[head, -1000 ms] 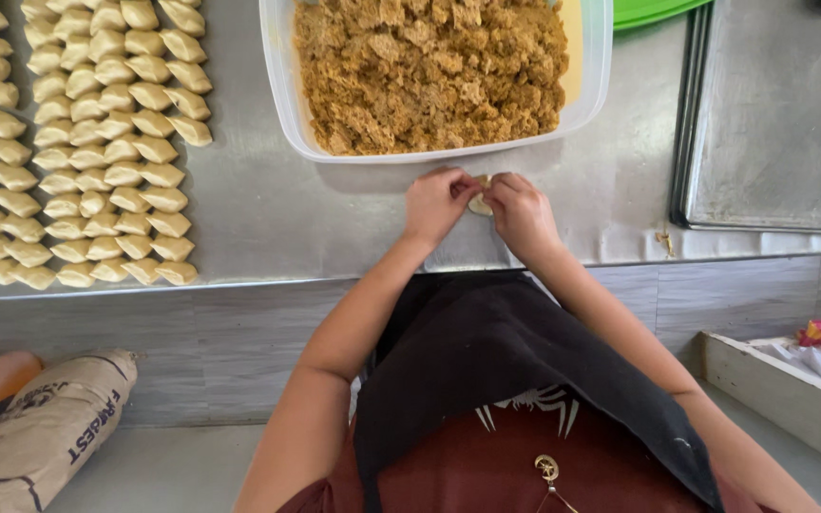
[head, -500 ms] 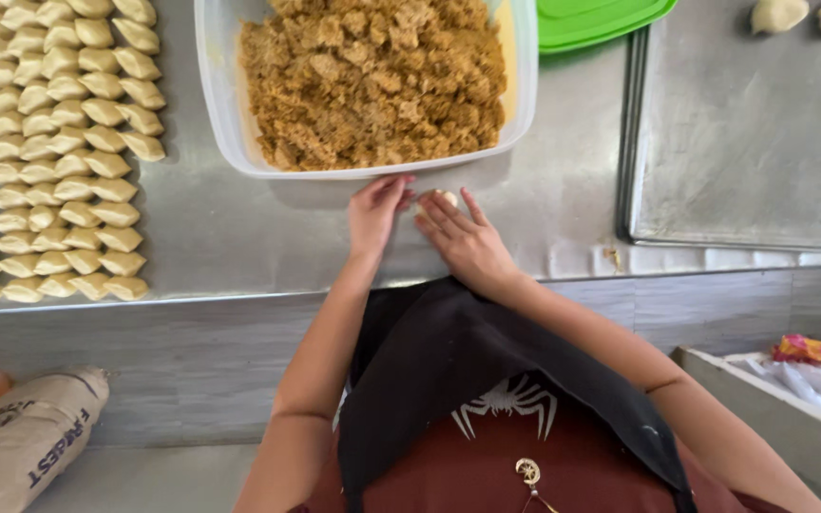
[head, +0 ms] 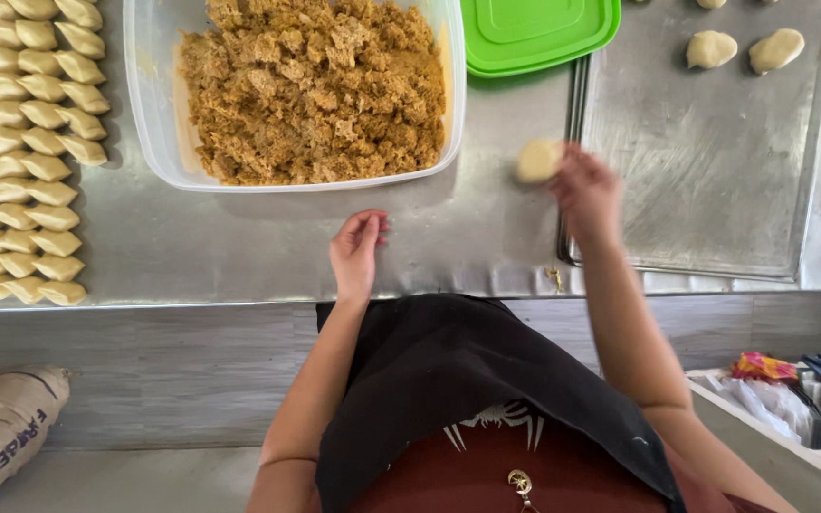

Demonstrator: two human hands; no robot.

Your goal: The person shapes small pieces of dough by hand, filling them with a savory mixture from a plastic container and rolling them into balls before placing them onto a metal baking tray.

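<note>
Dough ball (head: 538, 160) in right hand (head: 586, 195), beside green lid (head: 536, 33).

Rows of pale folded pastry pieces (head: 21, 152) are laid out at the left of a steel table (head: 268, 252). A flat green plastic lid (head: 536, 33) is seen beyond the clear plastic tub of brown crumbled filling (head: 311, 90). A tan sack (head: 2, 432) lies on the floor below.

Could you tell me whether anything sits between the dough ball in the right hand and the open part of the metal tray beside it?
Nothing visible does. The right hand holds the dough ball just left of the metal tray, whose near surface is bare; two other dough pieces lie far back. The green lid lies behind, out of the way.
</note>
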